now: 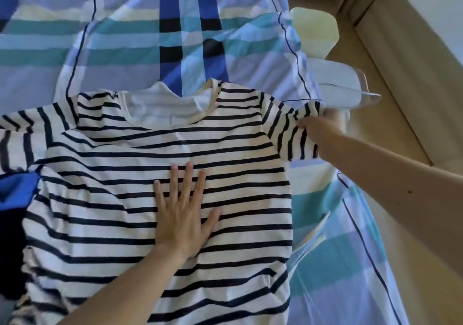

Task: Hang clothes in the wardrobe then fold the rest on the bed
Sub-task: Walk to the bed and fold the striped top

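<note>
Striped shirt [155,174] spread flat on the plaid bed cover [125,36], near the bed's right edge. Left hand [181,212] — open, fingers splayed — presses its middle; right hand [318,126] pinches the right sleeve [293,134] at the mattress edge — wooden floor [390,79] beyond.

Bed [130,39]: covered by a plaid sheet in blue, teal, pale yellow and lilac, creased in several places. Lying directly on it, a white shirt with dark stripes [125,174], spread flat, collar toward the far side, one sleeve extended to the left edge of view. At the left, a blue garment [15,192] lies against the shirt's side, partly out of view. The sheet's right edge drapes over the side toward a tan floor [390,79].
</note>
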The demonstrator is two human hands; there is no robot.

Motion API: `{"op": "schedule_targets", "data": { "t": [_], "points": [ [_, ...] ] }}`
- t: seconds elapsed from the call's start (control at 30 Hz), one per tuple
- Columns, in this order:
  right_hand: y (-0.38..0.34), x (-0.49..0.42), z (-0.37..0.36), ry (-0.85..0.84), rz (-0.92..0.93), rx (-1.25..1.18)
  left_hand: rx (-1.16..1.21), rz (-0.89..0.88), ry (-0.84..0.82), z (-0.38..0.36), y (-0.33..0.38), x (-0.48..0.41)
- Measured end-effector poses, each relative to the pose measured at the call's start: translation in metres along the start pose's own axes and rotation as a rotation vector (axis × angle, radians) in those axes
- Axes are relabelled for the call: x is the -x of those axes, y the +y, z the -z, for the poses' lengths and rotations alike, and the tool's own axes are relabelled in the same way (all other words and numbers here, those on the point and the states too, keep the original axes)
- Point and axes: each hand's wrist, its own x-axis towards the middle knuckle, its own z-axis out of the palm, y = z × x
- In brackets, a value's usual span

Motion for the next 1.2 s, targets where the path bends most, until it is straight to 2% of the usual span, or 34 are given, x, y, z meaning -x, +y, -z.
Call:
{"op": "schedule_targets", "data": {
  "t": [0.1,0.17,0.23,0.3,0.4,0.53,0.63,0.67,0.73,0.8,0.87,0.93,1.03,1.13,1.17,1.2],
  "points": [
    [-0.050,0.027,-0.008,-0.053,0.318,0.084,0.005,0.006,-0.002,0.003,0.001,0.000],
    [-0.072,0.056,-0.021,-0.216,0.517,0.143,-0.028,0.015,-0.010,0.003,0.002,0.000],
    [-0.072,0.082,-0.032,-0.331,0.725,0.231,-0.050,0.020,-0.018,0.003,0.003,-0.001],
    [-0.054,0.094,-0.044,-0.329,0.851,0.290,-0.045,0.024,-0.025,0.003,0.003,-0.001],
    [-0.014,0.086,-0.064,-0.340,0.853,0.421,-0.031,0.017,-0.020,0.004,0.003,-0.002],
    [0.042,0.075,-0.088,-0.488,0.819,0.838,-0.015,0.012,-0.054,0.007,0.006,-0.002],
    [0.066,0.076,-0.097,-0.448,0.793,1.017,0.056,-0.048,-0.102,0.022,0.004,-0.003],
    [0.067,0.078,-0.099,-0.436,0.785,1.029,0.123,-0.079,-0.092,0.031,-0.005,-0.003],
    [0.066,0.078,-0.104,-0.428,0.775,1.057,0.233,-0.082,0.051,0.052,-0.041,-0.001],
    [0.063,0.077,-0.107,-0.434,0.768,1.109,0.272,0.039,0.254,0.074,-0.091,0.003],
    [0.062,0.077,-0.111,-0.431,0.761,1.141,0.255,0.268,0.365,0.094,-0.150,0.007],
    [0.060,0.079,-0.114,-0.419,0.729,1.170,0.268,0.562,0.403,0.112,-0.204,0.010],
    [0.057,0.081,-0.119,-0.419,0.687,1.179,0.356,0.956,0.337,0.133,-0.255,0.007],
    [0.055,0.084,-0.122,-0.420,0.685,1.171,0.820,1.180,0.340,0.143,-0.283,-0.010],
    [0.055,0.085,-0.122,-0.414,0.694,1.167,0.997,1.215,0.341,0.151,-0.285,-0.016],
    [0.054,0.085,-0.122,-0.417,0.690,1.170,1.077,1.223,0.320,0.154,-0.287,-0.021]
  ]
}}
